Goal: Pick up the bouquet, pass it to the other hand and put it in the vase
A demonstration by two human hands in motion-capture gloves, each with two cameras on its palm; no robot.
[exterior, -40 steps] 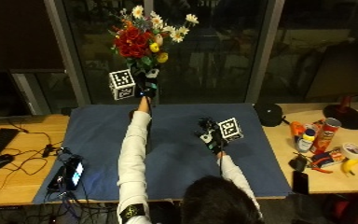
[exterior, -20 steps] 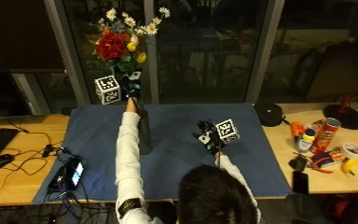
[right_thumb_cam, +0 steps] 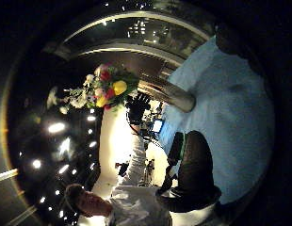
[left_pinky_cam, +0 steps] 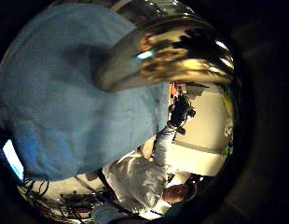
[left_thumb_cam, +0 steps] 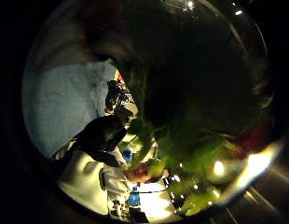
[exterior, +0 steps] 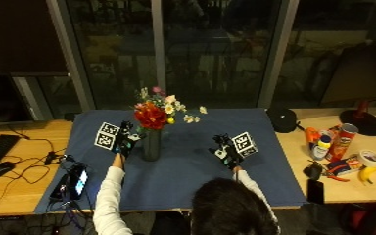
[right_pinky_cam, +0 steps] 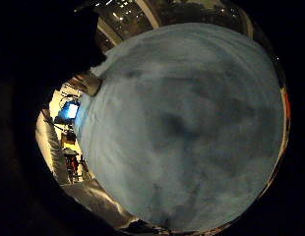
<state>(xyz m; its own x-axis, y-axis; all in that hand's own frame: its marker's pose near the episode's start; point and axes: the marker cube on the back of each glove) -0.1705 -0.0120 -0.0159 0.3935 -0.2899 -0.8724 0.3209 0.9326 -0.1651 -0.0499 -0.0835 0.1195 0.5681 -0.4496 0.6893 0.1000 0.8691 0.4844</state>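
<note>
Left hand (exterior: pixel 124 139) sits just left of the vase (exterior: pixel 152 145), close against its side; whether its fingers grip the vase or lie slack I cannot tell. The bouquet (exterior: pixel 158 111) now stands upright in the vase, flowers spreading above the rim, on the blue cloth (exterior: pixel 194 181) that covers the table (exterior: pixel 18 186). Staying close probably lets the hand steady the vase. Right hand (exterior: pixel 225 152) hovers well to the right over the cloth, palm down and holding nothing; its finger pose is unclear. Cans and a banana (exterior: pixel 369 173) lie far right.
</note>
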